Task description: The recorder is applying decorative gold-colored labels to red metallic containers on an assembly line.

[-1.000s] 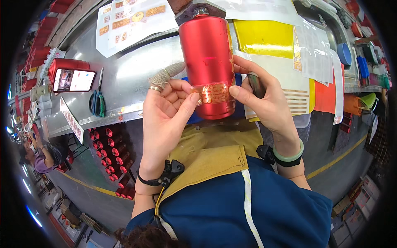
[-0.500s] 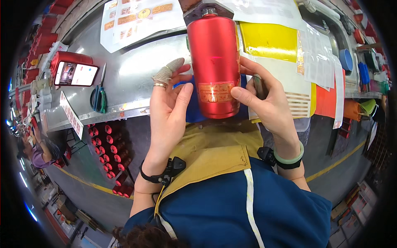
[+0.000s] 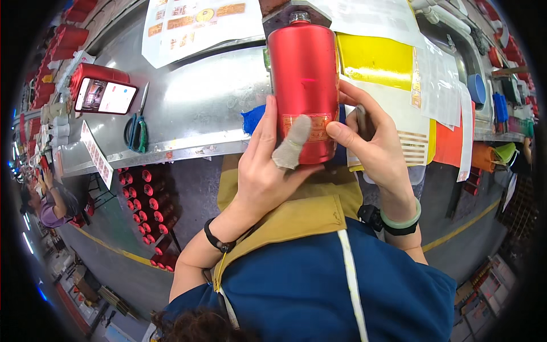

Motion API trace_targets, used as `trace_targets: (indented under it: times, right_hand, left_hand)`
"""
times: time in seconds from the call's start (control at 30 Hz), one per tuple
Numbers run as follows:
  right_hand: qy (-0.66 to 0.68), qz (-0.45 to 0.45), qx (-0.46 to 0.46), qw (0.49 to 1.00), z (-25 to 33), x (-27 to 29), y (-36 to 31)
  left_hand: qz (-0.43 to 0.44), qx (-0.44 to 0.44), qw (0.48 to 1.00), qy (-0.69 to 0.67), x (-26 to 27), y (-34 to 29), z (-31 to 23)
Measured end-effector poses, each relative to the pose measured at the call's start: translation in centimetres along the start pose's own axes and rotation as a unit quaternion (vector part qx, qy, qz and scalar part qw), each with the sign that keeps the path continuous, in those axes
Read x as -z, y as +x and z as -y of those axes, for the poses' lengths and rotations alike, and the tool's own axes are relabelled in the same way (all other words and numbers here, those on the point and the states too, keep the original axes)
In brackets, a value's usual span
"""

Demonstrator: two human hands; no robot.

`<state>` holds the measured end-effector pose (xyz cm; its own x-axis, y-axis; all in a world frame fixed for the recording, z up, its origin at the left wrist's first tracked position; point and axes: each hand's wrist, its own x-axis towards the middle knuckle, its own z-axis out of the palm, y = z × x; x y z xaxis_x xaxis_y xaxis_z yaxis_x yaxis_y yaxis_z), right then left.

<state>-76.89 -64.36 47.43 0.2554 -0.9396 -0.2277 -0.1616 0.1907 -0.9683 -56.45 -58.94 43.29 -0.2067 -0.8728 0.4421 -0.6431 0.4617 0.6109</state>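
Observation:
A shiny red bottle (image 3: 302, 74) with a bare metal neck lies in front of me, neck pointing away. A gold-patterned red label (image 3: 320, 126) is on its lower part. My left hand (image 3: 268, 171) is closed around the lower left of the bottle. Its cloth-covered finger lies over the label and hides part of it, while its thumb is by the base. My right hand (image 3: 379, 145) grips the right side, with its thumb at the label's right edge. A grey cover is on one of its fingers too.
Green-handled scissors (image 3: 135, 134) and a phone (image 3: 106, 97) leaning on a red cylinder are left on the metal table (image 3: 199, 91). Label sheets (image 3: 188, 23) lie at the back. A yellow sheet (image 3: 373, 60) is to the right. Red bottles (image 3: 142, 205) stand below; a person (image 3: 54, 199) sits far left.
My left hand has moved right from beside the bottle onto it, its covered finger coming over the label. My right hand keeps its hold. The bottle sits slightly further right in view.

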Motion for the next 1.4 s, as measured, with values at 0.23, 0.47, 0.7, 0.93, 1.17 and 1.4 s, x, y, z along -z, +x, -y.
trace_targets:
  times: [0.23,0.47,0.7,0.93,1.17,1.4]
  right_hand:
    - [-0.257,-0.124,0.292,0.913,1.1,0.7,-0.5]
    - [-0.368,0.014,0.420,0.830,3.7,-0.2,-0.4]
    - [-0.427,0.039,0.501,0.752,3.9,-1.9,-0.5]
    - [-0.476,-0.110,0.522,0.700,7.3,-0.6,4.5]
    - [-0.247,-0.106,0.347,0.898,5.9,2.1,2.0]
    - [-0.016,-0.083,0.137,0.987,1.5,1.3,-0.5]
  left_hand:
    - [-0.073,0.040,0.996,-0.033,-1.1,-1.1,1.1]
    - [-0.097,0.092,0.987,-0.091,-1.4,-1.2,1.1]
    - [-0.125,0.074,0.984,-0.106,-1.5,-1.0,0.9]
    - [-0.119,0.108,0.983,-0.085,-0.7,-0.1,-0.1]
    - [0.035,0.081,0.996,-0.030,0.4,-0.9,2.4]
    - [0.109,0.148,0.972,-0.145,2.7,0.8,1.1]
